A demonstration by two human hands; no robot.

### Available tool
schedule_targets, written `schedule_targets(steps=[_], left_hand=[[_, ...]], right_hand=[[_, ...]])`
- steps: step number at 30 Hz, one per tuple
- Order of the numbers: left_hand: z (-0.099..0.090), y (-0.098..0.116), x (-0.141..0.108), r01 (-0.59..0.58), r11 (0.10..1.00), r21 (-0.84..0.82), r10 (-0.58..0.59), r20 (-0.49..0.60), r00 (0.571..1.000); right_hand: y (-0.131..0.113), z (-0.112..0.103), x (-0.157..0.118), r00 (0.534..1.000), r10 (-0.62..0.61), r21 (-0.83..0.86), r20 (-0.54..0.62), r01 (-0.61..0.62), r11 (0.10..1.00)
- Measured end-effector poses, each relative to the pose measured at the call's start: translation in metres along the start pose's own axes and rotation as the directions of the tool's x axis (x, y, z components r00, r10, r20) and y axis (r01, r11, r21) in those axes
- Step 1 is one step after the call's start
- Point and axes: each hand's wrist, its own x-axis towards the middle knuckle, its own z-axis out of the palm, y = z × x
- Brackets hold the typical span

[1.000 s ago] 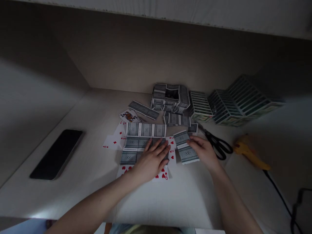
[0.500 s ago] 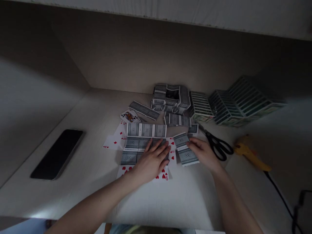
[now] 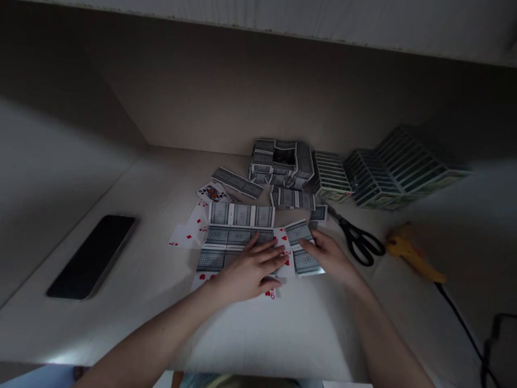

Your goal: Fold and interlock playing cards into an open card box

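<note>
In front of me lies a panel of joined playing cards (image 3: pixel 214 260), patterned backs up, with red heart cards showing along its right and lower edges. My left hand (image 3: pixel 250 269) rests flat over its lower right part, fingers spread, fingertips on the heart card (image 3: pixel 287 268) at the right edge. My right hand (image 3: pixel 328 253) pinches a smaller piece of two joined playing cards (image 3: pixel 305 262) by its right side, thumb on top. That piece lies tilted beside the panel's right edge, against the heart card. Another card strip (image 3: pixel 241 214) adjoins the panel's far edge.
Behind are a hollow card structure (image 3: pixel 264 156), loose card strips (image 3: pixel 238 182) and stacked card boxes (image 3: pixel 333 175). Black-handled scissors (image 3: pixel 359 240) and a yellow glue gun (image 3: pixel 412 256) with a cord lie right. A phone (image 3: pixel 92 256) lies left. A shelf edge (image 3: pixel 258 27) overhangs.
My left hand has slid slightly right and nearer, its fingers now reaching over the heart card. My right thumb has shifted left across the two-card piece, which lies slightly further left.
</note>
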Motion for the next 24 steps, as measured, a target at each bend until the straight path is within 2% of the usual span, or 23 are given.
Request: schedule_targets(steps=[13,24], left_hand=[[0.008,0.002,0.002,0.045,0.999,0.029,-0.044,-0.046,0.998],[0.005,0.002,0.004,0.049,0.998,0.026,-0.049,-0.018,0.999]], right_hand=[[-0.005,0.002,-0.004,0.983,0.161,0.248,0.084,-0.178,0.952],[-0.013,0.002,-0.007,0.975,0.218,0.293,0.037,-0.219,0.931]])
